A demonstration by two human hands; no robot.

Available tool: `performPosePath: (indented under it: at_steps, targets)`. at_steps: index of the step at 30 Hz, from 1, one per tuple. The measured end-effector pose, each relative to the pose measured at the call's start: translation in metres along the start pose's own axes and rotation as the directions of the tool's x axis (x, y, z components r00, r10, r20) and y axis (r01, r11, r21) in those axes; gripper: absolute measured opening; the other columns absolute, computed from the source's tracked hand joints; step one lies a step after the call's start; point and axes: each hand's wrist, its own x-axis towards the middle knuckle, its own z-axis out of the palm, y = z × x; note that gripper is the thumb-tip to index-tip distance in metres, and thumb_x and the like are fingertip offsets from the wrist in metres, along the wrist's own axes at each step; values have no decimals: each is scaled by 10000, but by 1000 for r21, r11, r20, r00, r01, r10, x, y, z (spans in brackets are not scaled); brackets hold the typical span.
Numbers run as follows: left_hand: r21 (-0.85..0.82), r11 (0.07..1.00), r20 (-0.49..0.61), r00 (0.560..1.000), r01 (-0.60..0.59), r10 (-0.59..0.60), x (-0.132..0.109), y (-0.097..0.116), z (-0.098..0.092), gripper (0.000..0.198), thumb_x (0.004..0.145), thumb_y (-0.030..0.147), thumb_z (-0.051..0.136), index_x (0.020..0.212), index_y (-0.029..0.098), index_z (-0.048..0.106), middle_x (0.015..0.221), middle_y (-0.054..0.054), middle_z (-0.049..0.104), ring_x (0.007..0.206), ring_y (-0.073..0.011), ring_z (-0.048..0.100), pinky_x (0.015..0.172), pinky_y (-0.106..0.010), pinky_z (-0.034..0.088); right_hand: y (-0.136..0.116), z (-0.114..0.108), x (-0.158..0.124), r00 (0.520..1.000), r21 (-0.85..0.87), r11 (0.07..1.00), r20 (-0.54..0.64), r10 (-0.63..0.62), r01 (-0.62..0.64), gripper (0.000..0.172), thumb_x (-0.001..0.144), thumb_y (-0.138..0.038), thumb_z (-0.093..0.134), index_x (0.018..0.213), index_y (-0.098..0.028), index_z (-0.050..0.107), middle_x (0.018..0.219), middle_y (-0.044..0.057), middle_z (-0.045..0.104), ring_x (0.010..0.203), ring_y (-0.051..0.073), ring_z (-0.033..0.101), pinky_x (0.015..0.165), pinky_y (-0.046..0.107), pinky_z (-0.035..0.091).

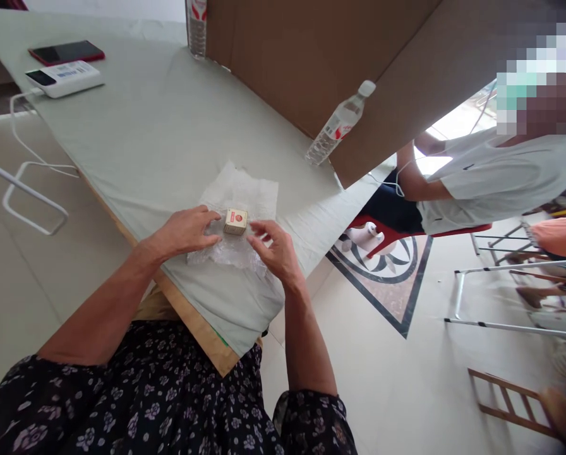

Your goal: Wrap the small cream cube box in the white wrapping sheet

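The small cream cardboard box with red print (235, 222) sits near the middle of the frame, upon a crinkled sheet of clear bubble wrap (263, 194). It seems light and stiff, but its thin walls could dent; you may hold it gently by two opposite side faces. The wrap looks soft and rather slippery. Your left hand (188, 232) is at the box's left, thumb and fingers spread; your right hand (276, 249) is at its right, fingers curved and parted. Neither pinches anything; whether a fingertip touches the box, I cannot tell. Below lies a pale green tablecloth (145, 120). What the box contains, its underside and its smaller print cannot be made out. At the upper edge, a clear plastic bottle with red label (198, 31) is cut off.
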Motion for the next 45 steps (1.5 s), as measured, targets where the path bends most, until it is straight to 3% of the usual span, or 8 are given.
performPosePath:
  at_steps: [3,7,12,20,28,36,40,45]
  targets:
    - [50,999,-16,1000,5,-4,-5,5,6,491,778,446,737,1236,272,720,1270,-93,665,912,-276,711,782,-340,525,2,16,17,994,-141,985,-41,-103,97,490,856,-249,732,1337,-229,646,1422,132,662,1325,282,606,1111,463,500]
    - [103,994,24,999,35,-37,-7,14,4,567,771,478,773,1288,259,689,1507,-120,532,1001,-300,719,854,-371,549,13,24,27,992,-135,985,-50,-118,110,429,866,-229,706,1291,-212,656,1329,128,711,1264,268,645,1130,460,485]
    - [263,964,157,984,44,-88,-6,27,-5,618,855,537,703,1390,236,633,1565,-125,493,1118,-350,702,910,-410,545,50,-16,22,892,-90,991,-448,52,-103,478,850,-321,690,1313,-225,619,1286,116,703,1135,252,669,960,436,552]
    - [330,943,160,983,35,-92,-9,31,-4,617,884,553,677,1408,232,620,1594,-108,476,1124,-353,707,935,-424,542,73,-33,7,805,-308,886,-583,112,-346,543,832,-283,639,1367,-199,587,1494,202,553,1401,378,510,1115,649,419]
    - [327,944,152,984,43,-98,-9,33,-8,639,885,519,702,1439,220,592,1594,-136,483,1178,-360,701,933,-426,570,11,16,5,999,-431,901,16,-50,52,472,929,-392,701,1364,-220,635,1511,156,593,1398,335,549,1152,532,449]
    - [224,973,-84,994,-53,73,-7,31,2,421,916,358,680,1312,215,663,1465,-121,608,1285,-303,640,1042,-396,549,26,23,1,997,-420,905,61,-46,67,462,938,-431,705,1348,-223,664,1509,155,602,1417,329,540,1166,537,437]
    - [205,971,-43,990,-126,137,-3,19,18,358,863,387,718,1162,191,725,1351,-140,665,1216,-337,629,1040,-454,540,35,9,-1,982,-381,924,-178,-54,-18,350,940,-396,665,1252,-241,699,1501,142,597,1408,327,541,1168,565,418]
    - [136,981,-168,972,-140,162,-7,7,35,496,849,402,715,1278,156,679,1353,-169,670,1168,-353,621,1053,-501,510,66,-30,15,813,-301,913,-580,55,-277,613,848,-394,685,1410,-186,557,1533,211,539,1435,369,490,1153,627,389]
